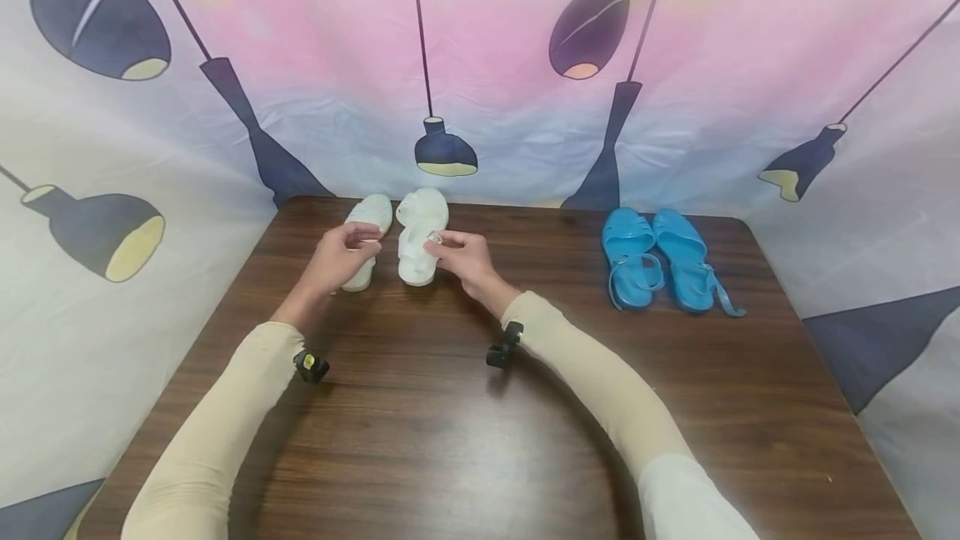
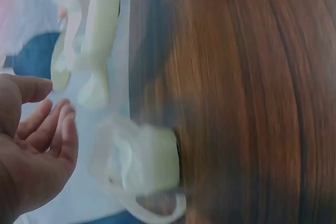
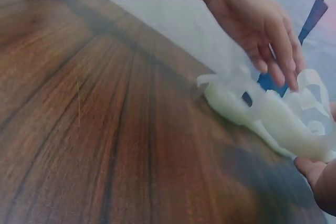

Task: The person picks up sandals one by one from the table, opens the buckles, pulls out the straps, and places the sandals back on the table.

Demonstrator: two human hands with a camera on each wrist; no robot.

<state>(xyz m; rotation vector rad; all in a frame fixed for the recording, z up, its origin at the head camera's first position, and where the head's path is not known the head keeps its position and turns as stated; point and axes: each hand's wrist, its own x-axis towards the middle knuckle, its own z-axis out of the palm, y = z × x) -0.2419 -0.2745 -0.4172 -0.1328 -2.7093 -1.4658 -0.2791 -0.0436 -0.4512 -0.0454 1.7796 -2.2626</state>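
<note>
Two white sandals are at the table's far edge, left of the middle. My right hand [image 1: 463, 257] pinches the right-hand white sandal [image 1: 417, 267] at its side, near a strap end with a small buckle. In the left wrist view that sandal [image 2: 102, 30] hangs tilted from the right fingers. My left hand [image 1: 339, 257] hovers over the other white sandal [image 1: 367, 215] and partly hides it. Its thumb and fingers are apart with nothing between them, as the left wrist view shows. The right wrist view has only the right thumb [image 3: 315, 177] at its edge.
A pair of blue sandals [image 1: 633, 232] lies at the right rear of the brown wooden table [image 1: 420, 415], one strap trailing to the right. A printed cloth backdrop [image 1: 510, 140] rises right behind the table's far edge. Both wrists carry small black cameras [image 1: 311, 366].
</note>
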